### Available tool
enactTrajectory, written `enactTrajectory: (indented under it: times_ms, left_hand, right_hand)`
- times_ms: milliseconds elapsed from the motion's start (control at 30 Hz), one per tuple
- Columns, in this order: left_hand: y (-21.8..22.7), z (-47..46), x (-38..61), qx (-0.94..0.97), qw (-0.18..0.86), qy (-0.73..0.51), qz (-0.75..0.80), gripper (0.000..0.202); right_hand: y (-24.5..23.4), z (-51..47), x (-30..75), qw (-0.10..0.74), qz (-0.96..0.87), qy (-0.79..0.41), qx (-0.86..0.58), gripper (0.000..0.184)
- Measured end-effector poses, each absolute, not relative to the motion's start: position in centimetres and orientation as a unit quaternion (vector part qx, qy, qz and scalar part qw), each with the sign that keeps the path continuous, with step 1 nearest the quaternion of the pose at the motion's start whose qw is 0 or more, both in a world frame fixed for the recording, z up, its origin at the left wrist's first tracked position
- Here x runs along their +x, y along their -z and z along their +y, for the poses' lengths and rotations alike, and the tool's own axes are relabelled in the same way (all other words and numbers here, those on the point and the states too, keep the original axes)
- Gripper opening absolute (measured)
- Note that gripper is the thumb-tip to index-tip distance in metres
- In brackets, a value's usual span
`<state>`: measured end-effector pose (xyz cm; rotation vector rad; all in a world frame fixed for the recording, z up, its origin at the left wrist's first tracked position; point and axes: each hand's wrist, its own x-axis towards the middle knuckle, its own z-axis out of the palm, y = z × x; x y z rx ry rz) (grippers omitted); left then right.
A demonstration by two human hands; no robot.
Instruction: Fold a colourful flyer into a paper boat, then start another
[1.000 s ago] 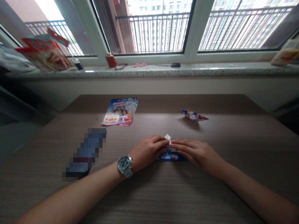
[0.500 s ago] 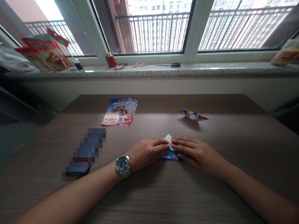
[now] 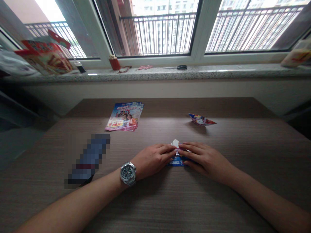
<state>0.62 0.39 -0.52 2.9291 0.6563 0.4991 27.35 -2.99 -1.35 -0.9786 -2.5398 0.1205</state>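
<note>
A small folded flyer (image 3: 177,161), blue with a white pointed tip at its far end, lies on the table between my hands. My left hand (image 3: 155,158), with a steel watch (image 3: 128,173) on its wrist, rests on the flyer's left side, fingers stretched out close together and tips pressing the paper. From the other side my right hand (image 3: 202,157) lies flat over the right part, fingers extended and slightly spread. The fingertips of both hands nearly meet over the middle. Much of the paper is hidden beneath them.
A folded paper boat (image 3: 202,121) sits at the back right of the table (image 3: 155,200). Several stacked flyers (image 3: 125,116) lie back left, with a pixelated dark phone-like object (image 3: 89,158) nearer. On the sill are scissors (image 3: 181,67), a red container (image 3: 114,63) and a food package (image 3: 50,56).
My left fingers have shifted very slightly on the folded flyer. Both hands otherwise stay in place.
</note>
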Motion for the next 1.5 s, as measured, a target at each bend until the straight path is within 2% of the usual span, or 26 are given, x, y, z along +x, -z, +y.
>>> enactTrajectory:
  times_ms: [300, 1067, 1500]
  left_hand:
    - [0.63, 0.47, 0.62, 0.966, 0.025, -0.14, 0.218, 0.036]
    - [0.15, 0.24, 0.38, 0.97, 0.067, -0.144, 0.183, 0.039]
    - [0.27, 0.26, 0.4, 0.967, 0.057, -0.137, 0.206, 0.04]
  right_hand:
    - [1.57, -3.01, 27.36, 0.182, -0.916, -0.034, -0.355, 0.04]
    - [1.94, -2.88, 27.65, 0.175, -0.908, -0.014, -0.38, 0.037]
    - [2.13, -2.8, 27.76, 0.157, -0.915, -0.055, -0.368, 0.044]
